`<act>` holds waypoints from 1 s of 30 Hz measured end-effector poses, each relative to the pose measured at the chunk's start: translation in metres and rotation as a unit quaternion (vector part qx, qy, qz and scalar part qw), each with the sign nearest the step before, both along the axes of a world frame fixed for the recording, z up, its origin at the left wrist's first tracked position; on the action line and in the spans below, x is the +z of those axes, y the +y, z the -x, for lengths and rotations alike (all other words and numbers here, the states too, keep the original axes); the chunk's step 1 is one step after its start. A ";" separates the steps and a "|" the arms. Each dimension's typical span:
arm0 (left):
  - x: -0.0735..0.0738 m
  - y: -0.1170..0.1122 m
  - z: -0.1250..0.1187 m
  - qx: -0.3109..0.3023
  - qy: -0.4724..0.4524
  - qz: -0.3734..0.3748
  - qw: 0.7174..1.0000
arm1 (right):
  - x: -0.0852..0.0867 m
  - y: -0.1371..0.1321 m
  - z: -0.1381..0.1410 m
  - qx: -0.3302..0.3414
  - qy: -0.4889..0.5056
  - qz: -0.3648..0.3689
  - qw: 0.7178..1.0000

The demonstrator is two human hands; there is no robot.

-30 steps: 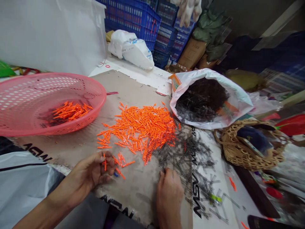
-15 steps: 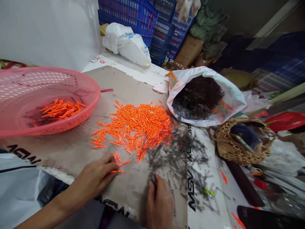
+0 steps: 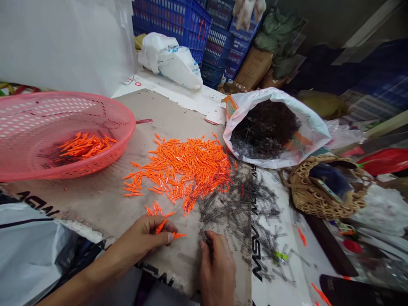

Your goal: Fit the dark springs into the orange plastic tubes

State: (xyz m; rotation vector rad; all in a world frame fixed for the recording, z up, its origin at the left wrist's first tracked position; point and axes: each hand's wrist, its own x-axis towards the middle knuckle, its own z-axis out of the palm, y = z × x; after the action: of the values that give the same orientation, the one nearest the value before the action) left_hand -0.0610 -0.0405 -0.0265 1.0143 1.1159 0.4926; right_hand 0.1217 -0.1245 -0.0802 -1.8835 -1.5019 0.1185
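Observation:
My left hand (image 3: 145,239) rests on the cardboard sheet (image 3: 105,195) with its fingers pinched on a small orange plastic piece (image 3: 161,226); another orange piece (image 3: 179,235) lies at its fingertips. My right hand (image 3: 216,270) is curled, its thumb and forefinger pinched on a dark spring (image 3: 208,242) at the near edge of the scattered dark springs (image 3: 242,208). A heap of orange pieces (image 3: 188,165) lies beyond both hands. More orange pieces (image 3: 83,144) sit in the pink basket (image 3: 124,123) at the left.
A white bag (image 3: 306,127) full of dark springs lies open at the right. A woven basket (image 3: 321,199) holding a phone sits beside it. Blue crates (image 3: 191,21), a white sack (image 3: 172,59) and a translucent bin (image 3: 63,42) stand behind.
My left hand has lifted an orange piece off the cardboard and shifted right toward my right hand. My right hand has closed its fingertips on a spring.

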 end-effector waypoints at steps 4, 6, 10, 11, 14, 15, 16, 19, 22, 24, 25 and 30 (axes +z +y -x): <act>-0.001 0.002 0.001 -0.040 0.044 -0.077 0.995 | 0.003 0.000 0.000 0.001 -0.019 -0.015 1.000; -0.004 0.001 0.002 -0.067 0.091 -0.182 0.977 | 0.006 0.000 0.000 0.004 -0.026 -0.014 1.000; -0.023 -0.009 0.008 -0.119 0.144 -0.396 0.899 | 0.013 0.001 -0.001 0.021 -0.003 -0.002 1.000; -0.028 -0.012 0.010 -0.130 0.150 -0.428 0.882 | 0.013 0.001 -0.001 0.027 0.001 -0.002 1.000; -0.037 -0.018 0.012 -0.169 0.182 -0.477 0.843 | 0.013 -0.004 0.001 0.030 0.002 -0.004 1.000; -0.038 -0.018 0.011 -0.183 0.195 -0.485 0.833 | 0.012 -0.006 0.003 0.027 0.002 -0.004 1.000; -0.038 -0.018 0.011 -0.196 0.208 -0.491 0.823 | 0.011 -0.009 0.006 0.022 0.003 -0.003 1.000; -0.036 -0.020 0.007 -0.215 0.237 -0.501 0.804 | 0.006 -0.018 0.018 0.015 -0.004 -0.010 1.000; -0.038 -0.026 0.005 -0.213 0.262 -0.494 0.802 | 0.000 -0.023 0.029 0.014 -0.027 -0.012 0.999; -0.040 -0.031 0.005 -0.220 0.271 -0.485 0.802 | -0.002 -0.024 0.033 0.010 -0.052 -0.006 0.999; -0.041 -0.033 0.005 -0.220 0.269 -0.479 0.806 | -0.003 -0.023 0.034 0.009 -0.063 -0.002 0.998; -0.031 -0.021 0.013 -0.120 0.216 -0.411 0.877 | -0.002 -0.022 0.031 0.019 -0.063 0.006 0.998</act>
State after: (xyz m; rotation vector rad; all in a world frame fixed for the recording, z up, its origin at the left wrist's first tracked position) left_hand -0.0739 -0.0617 -0.0576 2.0671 1.1565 0.5637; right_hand 0.0903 -0.1463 -0.0822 -1.9034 -1.6250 0.0270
